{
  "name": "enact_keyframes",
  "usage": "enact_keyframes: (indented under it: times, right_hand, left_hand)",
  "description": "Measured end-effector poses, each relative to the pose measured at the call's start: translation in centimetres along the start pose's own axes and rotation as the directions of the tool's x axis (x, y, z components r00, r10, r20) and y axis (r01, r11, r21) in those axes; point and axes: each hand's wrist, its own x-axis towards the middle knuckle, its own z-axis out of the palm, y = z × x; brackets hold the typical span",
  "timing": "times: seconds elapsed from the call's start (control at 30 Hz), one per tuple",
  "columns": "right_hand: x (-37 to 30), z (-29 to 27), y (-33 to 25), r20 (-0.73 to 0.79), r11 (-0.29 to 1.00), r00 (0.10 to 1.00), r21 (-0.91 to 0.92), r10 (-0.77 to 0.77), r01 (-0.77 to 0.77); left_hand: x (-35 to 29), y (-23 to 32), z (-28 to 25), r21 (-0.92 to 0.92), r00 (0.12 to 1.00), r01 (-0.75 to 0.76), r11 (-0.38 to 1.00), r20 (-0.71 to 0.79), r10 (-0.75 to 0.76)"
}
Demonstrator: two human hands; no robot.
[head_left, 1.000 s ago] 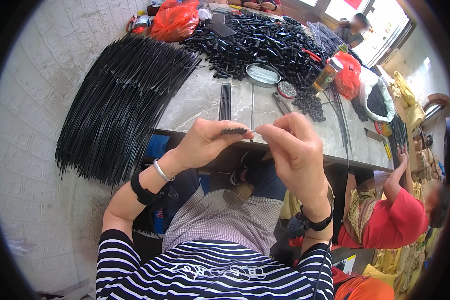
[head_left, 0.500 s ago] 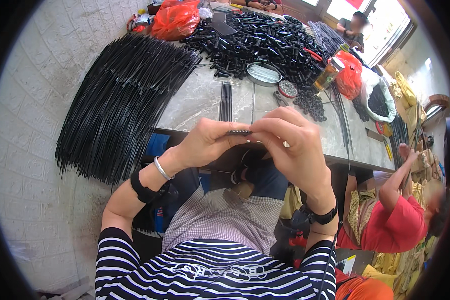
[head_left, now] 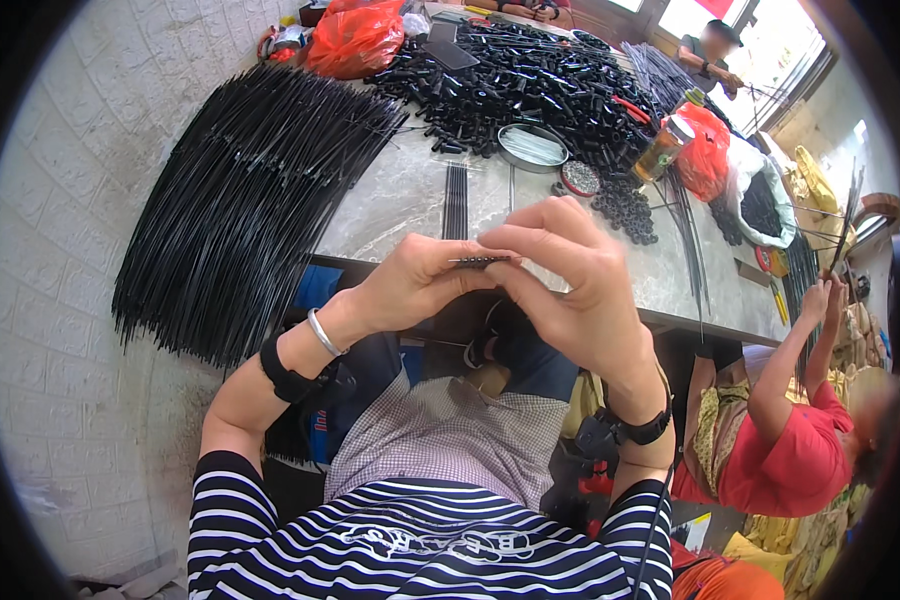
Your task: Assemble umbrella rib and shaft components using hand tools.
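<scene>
- Left hand (head_left: pixel 410 285): fingers curled, pinching the left end of the short black rod (head_left: pixel 482 261); positioned at the near edge of the stone table (head_left: pixel 400 200).
- Short black rod: thin, dark, roughly level; held between both hands, in front of the table's near edge.
- Right hand (head_left: pixel 570 285): fingertips pinching the rod's right end; remaining fingers spread upward.
</scene>
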Motion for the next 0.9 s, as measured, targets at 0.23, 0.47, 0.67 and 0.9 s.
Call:
enact_keyframes:
  times: [0.23,0.47,0.67,0.9]
  right_hand:
    - [0.2,2.4,-0.5,0.015,0.994,0.996,-0.063,-0.084,0.085]
    - [1.0,2.3,0.0,-0.01,0.998,0.998,-0.024,-0.06,0.06]
    - [2.2,1.1,0.6,0.043,1.0,0.999,-0.01,-0.029,0.03]
    - [-1.8,4.7,15.5,-0.105,0.905,0.9,0.1,0.422,-0.413]
  left_hand:
    - [-0.2,-1.6,0.0,-0.014,0.994,-0.105,0.994,0.019,0.105]
    - [0.8,-6.3,-0.5,0.193,0.913,0.147,0.97,0.35,-0.208]
    - [-0.5,-11.6,0.4,-0.054,0.923,0.123,0.991,0.373,-0.095]
    - [0.3,-12.9,0.4,0.484,0.85,-0.38,0.788,0.518,0.091]
